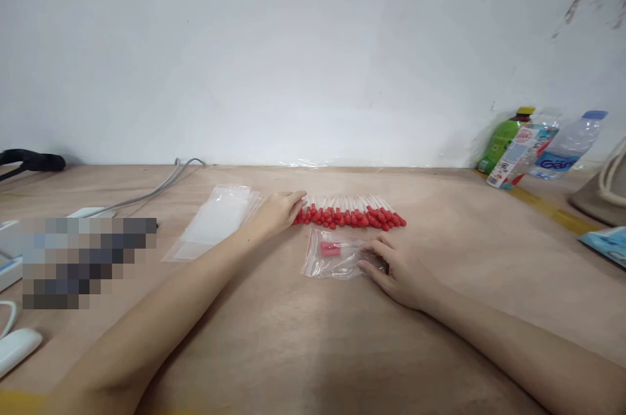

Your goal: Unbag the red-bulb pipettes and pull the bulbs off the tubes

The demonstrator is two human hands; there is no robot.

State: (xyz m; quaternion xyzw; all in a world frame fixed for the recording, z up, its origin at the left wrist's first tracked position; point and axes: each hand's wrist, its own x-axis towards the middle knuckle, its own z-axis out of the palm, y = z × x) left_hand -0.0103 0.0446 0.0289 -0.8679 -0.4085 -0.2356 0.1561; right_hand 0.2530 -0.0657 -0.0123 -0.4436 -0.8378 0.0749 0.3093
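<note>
A row of several red-capped clear tubes lies across the middle of the wooden table. My left hand reaches to the row's left end, fingers curled onto the first tubes there. In front of the row lies a small clear plastic bag with one red-capped tube inside. My right hand rests on the bag's right end, fingers pinching its edge.
A stack of clear empty bags lies left of my left hand. Bottles stand at the back right by the wall. A grey cable, white devices and a blurred patch sit at the left.
</note>
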